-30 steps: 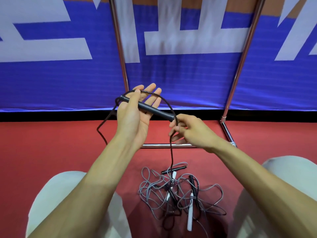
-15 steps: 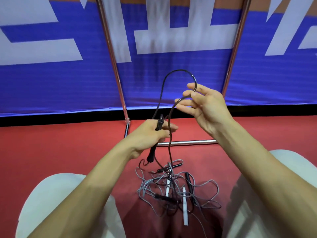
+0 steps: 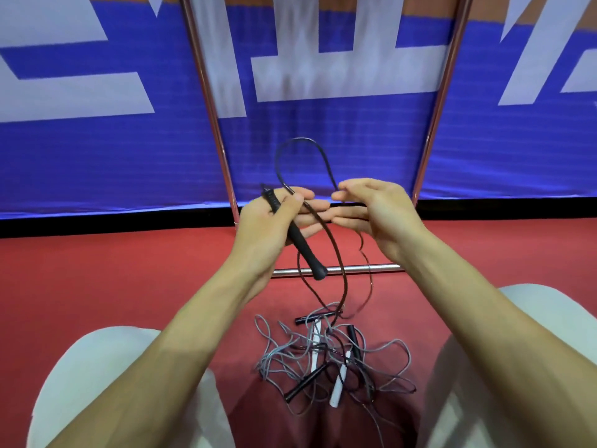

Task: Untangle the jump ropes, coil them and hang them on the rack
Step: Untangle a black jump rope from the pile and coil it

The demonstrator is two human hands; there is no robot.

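Two hands held a black jump rope (image 3: 300,139) above a tangle of ropes on a red floor (image 3: 113,286).

The left hand (image 3: 268,226), just left of centre, had its fingers wrapped round the rope's black handle (image 3: 298,237), which slanted down toward 5 o'clock. From the handle's top the cord rose in a loop toward 12 o'clock and came down into the right hand (image 3: 379,215), just right of centre, whose fingertips were closed on it; more cord hung below toward the floor. At 6 o'clock, between the person's pale-clad knees, lay the tangled pile (image 3: 329,357) of grey and black ropes with black and white handles. The chrome rack (image 3: 381,268) stood behind, from 11 to 1 o'clock, against a blue banner (image 3: 97,150).
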